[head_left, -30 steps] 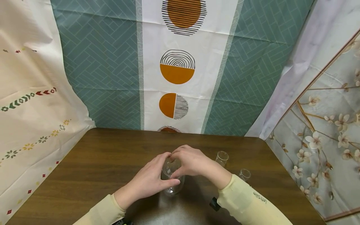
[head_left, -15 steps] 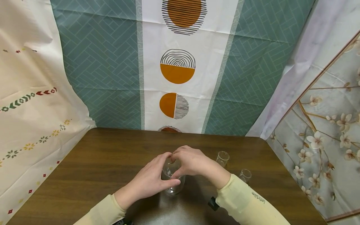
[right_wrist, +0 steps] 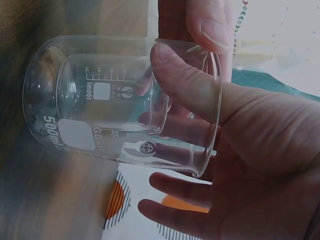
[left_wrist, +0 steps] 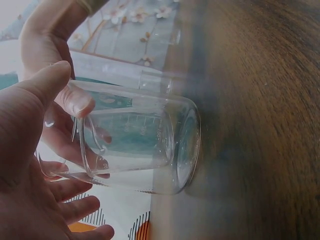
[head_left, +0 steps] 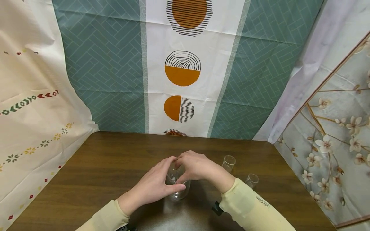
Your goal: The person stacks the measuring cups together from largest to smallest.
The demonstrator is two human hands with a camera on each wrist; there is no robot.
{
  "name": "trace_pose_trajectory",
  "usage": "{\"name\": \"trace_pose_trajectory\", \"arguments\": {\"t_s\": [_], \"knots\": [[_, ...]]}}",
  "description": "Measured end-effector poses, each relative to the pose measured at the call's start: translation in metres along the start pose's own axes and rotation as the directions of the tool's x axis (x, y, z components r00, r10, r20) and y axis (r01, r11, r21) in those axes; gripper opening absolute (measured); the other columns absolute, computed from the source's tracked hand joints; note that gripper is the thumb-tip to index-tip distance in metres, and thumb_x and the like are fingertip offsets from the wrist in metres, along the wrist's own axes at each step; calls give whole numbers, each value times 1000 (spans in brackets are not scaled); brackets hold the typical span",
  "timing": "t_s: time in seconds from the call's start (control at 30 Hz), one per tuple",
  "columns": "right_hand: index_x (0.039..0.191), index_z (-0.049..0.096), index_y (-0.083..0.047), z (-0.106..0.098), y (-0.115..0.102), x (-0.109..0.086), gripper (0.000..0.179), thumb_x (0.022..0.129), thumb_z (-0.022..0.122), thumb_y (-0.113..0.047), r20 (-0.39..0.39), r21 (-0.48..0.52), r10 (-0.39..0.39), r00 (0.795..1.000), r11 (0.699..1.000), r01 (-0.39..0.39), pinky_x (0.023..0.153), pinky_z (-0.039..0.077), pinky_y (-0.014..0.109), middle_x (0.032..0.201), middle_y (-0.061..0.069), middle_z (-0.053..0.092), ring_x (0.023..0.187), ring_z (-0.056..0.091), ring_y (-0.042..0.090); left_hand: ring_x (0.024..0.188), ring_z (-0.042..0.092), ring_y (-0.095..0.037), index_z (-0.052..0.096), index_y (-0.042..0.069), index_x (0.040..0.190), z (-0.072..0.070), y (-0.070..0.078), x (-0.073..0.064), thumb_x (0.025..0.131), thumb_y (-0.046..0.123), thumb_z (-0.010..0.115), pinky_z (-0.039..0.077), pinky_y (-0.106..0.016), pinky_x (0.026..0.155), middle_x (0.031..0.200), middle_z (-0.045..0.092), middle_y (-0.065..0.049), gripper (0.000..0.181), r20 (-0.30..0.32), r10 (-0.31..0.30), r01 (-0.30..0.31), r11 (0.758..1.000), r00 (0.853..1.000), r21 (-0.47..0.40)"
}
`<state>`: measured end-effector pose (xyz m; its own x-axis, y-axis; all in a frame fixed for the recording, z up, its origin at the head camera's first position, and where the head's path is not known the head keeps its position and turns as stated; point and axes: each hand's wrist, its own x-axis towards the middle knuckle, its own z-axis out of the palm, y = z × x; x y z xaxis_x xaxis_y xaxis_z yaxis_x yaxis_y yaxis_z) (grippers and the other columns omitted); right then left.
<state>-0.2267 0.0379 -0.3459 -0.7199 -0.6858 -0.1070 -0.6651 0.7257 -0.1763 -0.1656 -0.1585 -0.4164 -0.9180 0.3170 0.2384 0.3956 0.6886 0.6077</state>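
A large glass beaker [head_left: 177,194] marked 500 ml stands on the brown wooden table, between both hands. Within it sits a smaller beaker [right_wrist: 107,110] marked 100 ml. My left hand [head_left: 151,184] wraps the large beaker near its top, its thumb along the near side and its fingers behind. From above, my right hand [head_left: 198,166] reaches into the large beaker's mouth. In the right wrist view its thumb [right_wrist: 175,72] and fingertips pinch the small beaker at its rim, while its other fingers stay outside the large one.
Two small clear beakers stand to the right on the table [head_left: 121,166]: a farther beaker [head_left: 228,163] and a nearer beaker [head_left: 252,180] close by my right forearm. A patterned curtain [head_left: 179,112] hangs behind the table, with printed cloths on both sides.
My right wrist and forearm have shifted slightly left, and the right hand sits a touch lower. The left hand and the large beaker have stayed in place.
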Motion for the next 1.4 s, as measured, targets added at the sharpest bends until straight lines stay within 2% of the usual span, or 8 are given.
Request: {"name": "trace_pose_trajectory", "arguments": {"t_s": [0.63,1.17,1.4], "knots": [[118,84,-23,1,-2,1,42,83,99,-41,33,8,33,999,999,-33,103,55,52,136,-5,70,137,57,23,149,51,-33,45,13,163,0,0,0,90,70,83,45,-63,116,164,51,-7,100,4,-3,3,1000,1000,-2],[117,84,-24,0,-2,1,41,83,99,-41,31,-3,27,999,1000,-27,102,55,51,137,-5,70,136,58,23,147,53,-33,46,13,162,0,0,-1,91,70,82,47,-63,113,163,52,-7,98,1,13,-13,1000,1000,-7],[117,84,-24,1,1,-1,40,84,98,-41,6,35,18,1000,999,-18,101,55,49,138,-6,70,137,56,23,147,53,-32,46,14,161,0,0,-1,90,71,82,47,-63,114,162,52,-7,98,-3,15,-15,1000,1000,-9]]}}
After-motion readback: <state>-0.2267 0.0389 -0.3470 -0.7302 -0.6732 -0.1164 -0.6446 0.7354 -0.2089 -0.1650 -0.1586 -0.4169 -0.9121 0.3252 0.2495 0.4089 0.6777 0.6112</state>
